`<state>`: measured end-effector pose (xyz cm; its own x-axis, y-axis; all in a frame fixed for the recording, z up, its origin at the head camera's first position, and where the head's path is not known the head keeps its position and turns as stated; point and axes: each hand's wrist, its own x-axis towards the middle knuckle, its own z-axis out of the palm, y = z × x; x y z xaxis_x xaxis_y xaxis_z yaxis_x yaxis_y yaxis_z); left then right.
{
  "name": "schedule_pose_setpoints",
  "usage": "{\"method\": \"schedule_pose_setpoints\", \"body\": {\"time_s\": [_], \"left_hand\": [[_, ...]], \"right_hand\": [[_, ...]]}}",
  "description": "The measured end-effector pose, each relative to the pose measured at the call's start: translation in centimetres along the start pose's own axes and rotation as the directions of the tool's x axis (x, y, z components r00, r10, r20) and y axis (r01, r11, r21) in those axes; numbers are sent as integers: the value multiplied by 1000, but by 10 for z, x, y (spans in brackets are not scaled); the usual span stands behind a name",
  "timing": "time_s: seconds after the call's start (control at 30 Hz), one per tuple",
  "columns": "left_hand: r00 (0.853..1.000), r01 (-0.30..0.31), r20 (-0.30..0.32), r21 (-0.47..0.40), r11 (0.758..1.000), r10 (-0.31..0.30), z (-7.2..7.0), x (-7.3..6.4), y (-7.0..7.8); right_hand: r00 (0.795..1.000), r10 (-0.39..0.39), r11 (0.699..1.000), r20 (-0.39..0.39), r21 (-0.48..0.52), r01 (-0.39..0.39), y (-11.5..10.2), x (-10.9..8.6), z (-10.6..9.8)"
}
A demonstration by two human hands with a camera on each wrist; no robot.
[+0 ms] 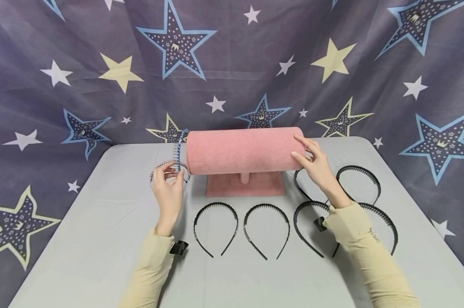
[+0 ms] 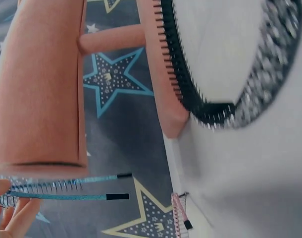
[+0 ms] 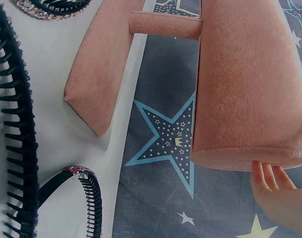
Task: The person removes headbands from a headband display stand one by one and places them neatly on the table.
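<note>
A pink padded roll [image 1: 243,149] lies level on its post and flat pink base. At its left end, my left hand [image 1: 168,190] pinches a blue toothed headband [image 1: 179,149] between thumb and fingers. In the left wrist view, the two dark-tipped ends of this headband [image 2: 72,197] point away from the hand, just beyond the roll's end. Against the roll's right end rests my right hand [image 1: 318,167], fairly straight fingers touching the end and side. The right wrist view shows several fingertips [image 3: 272,176] at the end face.
Behind the left hand is a pinkish headband [image 1: 155,170] on the table. Two dark headbands [image 1: 215,205] [image 1: 266,206] lie in front of the base. Several more black headbands [image 1: 378,184] lie under and beside the right arm. A star-patterned cloth [image 1: 232,85] hangs behind the table.
</note>
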<state>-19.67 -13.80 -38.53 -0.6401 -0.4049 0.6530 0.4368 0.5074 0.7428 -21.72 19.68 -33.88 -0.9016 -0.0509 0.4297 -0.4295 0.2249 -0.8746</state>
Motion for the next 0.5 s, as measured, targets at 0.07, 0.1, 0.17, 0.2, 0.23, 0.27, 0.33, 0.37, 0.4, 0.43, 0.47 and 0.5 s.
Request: {"method": "schedule_pose_setpoints", "body": {"time_s": [0.07,0.1,0.17,0.2,0.23,0.27,0.33,0.37,0.4,0.43,0.47,0.5], "left_hand": [[1000,13,-9,7,1000,-13,-3,2,-2],[1000,17,-9,15,1000,-16,-4,3,-3],[1000,27,-9,21,999,-27,-7,5,-5],[1000,30,-9,25,999,-30,-8,6,-6],[999,34,-11,31,999,-33,-9,7,-7],[999,38,-12,37,999,-38,-11,7,-8],[999,50,-11,43,998,-50,-14,9,-10],[998,60,-9,47,997,-60,-15,10,-10],[998,68,-9,51,996,-68,-17,11,-11],[997,78,-7,51,996,-78,-19,12,-12],[996,90,-5,53,995,-90,-21,13,-12],[995,100,-4,55,994,-99,-22,13,-13]], "right_hand": [[1000,-4,1000,-2,3,4,1,0,0],[1000,-5,1000,-3,6,5,2,0,0],[1000,-9,1000,-3,13,9,4,0,0],[1000,-15,1000,-2,14,15,5,0,0],[1000,-17,1000,-2,18,17,8,1,-1],[1000,-19,1000,-1,19,19,11,1,-2],[1000,-20,1000,-1,17,20,17,3,-3],[1000,-22,1000,-1,15,22,20,3,-3],[1000,-24,1000,-1,13,24,23,4,-4],[1000,-24,1000,-1,13,24,27,5,-4],[1000,-28,1000,0,7,28,28,5,-4],[999,-33,999,0,4,33,30,5,-5]]}}
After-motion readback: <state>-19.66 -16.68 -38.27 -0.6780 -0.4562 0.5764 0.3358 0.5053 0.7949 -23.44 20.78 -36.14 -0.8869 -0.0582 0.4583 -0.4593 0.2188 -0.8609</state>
